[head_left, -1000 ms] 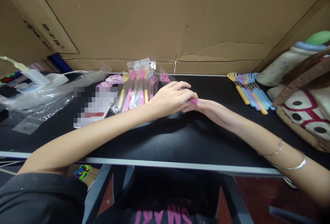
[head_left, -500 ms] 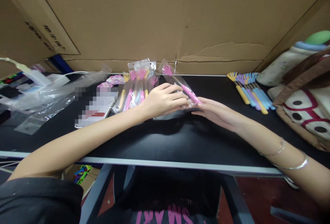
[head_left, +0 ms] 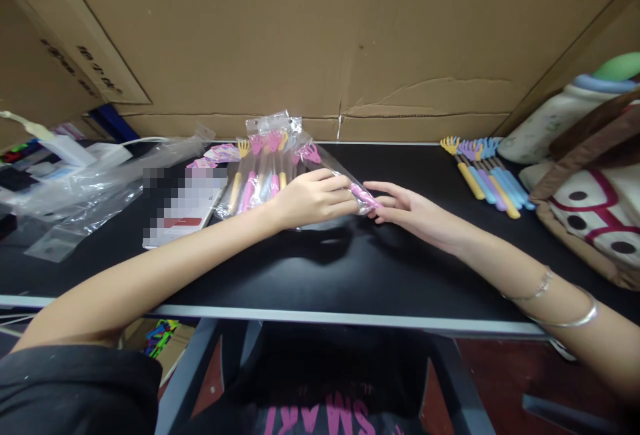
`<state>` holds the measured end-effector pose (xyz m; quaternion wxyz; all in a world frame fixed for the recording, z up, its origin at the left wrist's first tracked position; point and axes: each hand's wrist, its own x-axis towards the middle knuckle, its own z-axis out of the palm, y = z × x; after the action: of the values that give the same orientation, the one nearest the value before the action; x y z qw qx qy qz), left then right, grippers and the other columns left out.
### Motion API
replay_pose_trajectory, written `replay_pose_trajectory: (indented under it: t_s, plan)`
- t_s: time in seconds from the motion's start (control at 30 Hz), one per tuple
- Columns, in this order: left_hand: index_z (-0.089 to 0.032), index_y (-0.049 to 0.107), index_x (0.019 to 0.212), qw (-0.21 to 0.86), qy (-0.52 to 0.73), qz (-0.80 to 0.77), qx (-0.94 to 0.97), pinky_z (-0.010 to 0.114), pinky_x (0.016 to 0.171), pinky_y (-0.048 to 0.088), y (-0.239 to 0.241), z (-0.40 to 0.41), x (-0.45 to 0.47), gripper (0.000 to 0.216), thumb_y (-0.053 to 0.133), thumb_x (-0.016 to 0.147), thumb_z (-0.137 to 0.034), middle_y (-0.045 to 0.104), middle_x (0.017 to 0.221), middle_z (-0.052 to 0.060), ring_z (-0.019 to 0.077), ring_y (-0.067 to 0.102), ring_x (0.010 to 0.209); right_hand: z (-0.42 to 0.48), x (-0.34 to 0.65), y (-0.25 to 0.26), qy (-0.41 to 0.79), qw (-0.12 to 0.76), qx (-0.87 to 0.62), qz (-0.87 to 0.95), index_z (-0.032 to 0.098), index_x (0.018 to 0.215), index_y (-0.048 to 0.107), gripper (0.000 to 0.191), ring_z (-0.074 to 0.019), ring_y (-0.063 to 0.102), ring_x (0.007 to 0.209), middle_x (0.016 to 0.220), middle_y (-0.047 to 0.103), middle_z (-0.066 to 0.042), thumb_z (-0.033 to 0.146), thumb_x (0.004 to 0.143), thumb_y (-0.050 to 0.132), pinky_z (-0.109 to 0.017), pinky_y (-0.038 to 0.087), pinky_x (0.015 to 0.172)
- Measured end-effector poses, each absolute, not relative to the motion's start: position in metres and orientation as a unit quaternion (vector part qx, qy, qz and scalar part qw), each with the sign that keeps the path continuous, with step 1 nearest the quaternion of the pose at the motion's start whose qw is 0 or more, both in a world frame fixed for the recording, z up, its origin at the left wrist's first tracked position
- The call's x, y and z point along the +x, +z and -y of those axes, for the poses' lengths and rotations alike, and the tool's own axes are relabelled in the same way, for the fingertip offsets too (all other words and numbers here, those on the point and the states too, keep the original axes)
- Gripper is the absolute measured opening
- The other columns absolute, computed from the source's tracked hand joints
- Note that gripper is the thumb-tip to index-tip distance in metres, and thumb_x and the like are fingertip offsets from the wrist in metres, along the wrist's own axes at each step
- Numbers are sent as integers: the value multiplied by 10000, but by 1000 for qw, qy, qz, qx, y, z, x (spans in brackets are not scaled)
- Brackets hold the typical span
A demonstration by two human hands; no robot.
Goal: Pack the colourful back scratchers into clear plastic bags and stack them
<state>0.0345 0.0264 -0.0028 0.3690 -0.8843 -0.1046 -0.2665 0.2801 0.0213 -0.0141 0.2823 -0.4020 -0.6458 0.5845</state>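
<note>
A pink back scratcher (head_left: pixel 361 196) lies slantwise in a clear plastic bag (head_left: pixel 327 160), its claw end pointing up and to the left. My left hand (head_left: pixel 320 198) is closed over the middle of the bagged scratcher, covering part of it. At the handle's lower end, my right hand (head_left: pixel 407 211) pinches the tip with thumb and fingers, while its index finger stretches out above. Left of my left hand, several bagged back scratchers (head_left: pixel 250 185) in yellow, pink and blue lie side by side.
Several unbagged back scratchers (head_left: pixel 487 181) lie at the right, by a brown and white plush bag (head_left: pixel 590 215) and a bottle-shaped item (head_left: pixel 550 121). At left are a white phone-like item (head_left: pixel 187 215), loose plastic bags (head_left: pixel 110 188) and a charger (head_left: pixel 70 149). Cardboard (head_left: pixel 300 35) stands behind.
The bagged pink scratcher has shifted down and left, its claw now nearer the other bagged ones. My right hand has turned, with its index finger lifted apart from the others.
</note>
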Motion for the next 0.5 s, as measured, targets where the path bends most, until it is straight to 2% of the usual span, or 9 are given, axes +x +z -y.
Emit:
replay_pose_trajectory:
  t_s: [0.07,0.27,0.4,0.5]
  plan:
    - [-236,659,1005,377,-246,99,-887,250,721,416,-5,-26,33,214,456,1024,-173,749,905,-31,93,640,894,-22,281,-16,567,276,-397,667,208,1341,472,679,-202,657,948,1008,730,-59,413,758,754,-350,493,815]
    - [-239,674,982,372,-225,62,-898,257,686,403,-7,-24,29,229,463,1017,-157,756,958,-42,96,623,928,-19,281,-16,432,226,-351,800,215,1220,510,470,-198,655,849,962,707,-46,433,833,665,-304,469,658]
    - [-232,690,955,345,-213,46,-913,266,661,388,-6,-23,28,271,441,1024,-150,758,968,-53,107,608,889,-14,281,-15,316,203,-341,862,228,1187,593,391,-220,641,948,1042,691,-58,446,865,639,-350,481,772]
    - [-230,692,966,316,-191,46,-928,262,692,395,-7,-22,26,292,418,1034,-157,756,1001,-57,116,600,911,-13,281,-15,266,193,-331,885,231,1185,619,399,-232,611,981,1024,683,-62,461,862,651,-378,476,841]
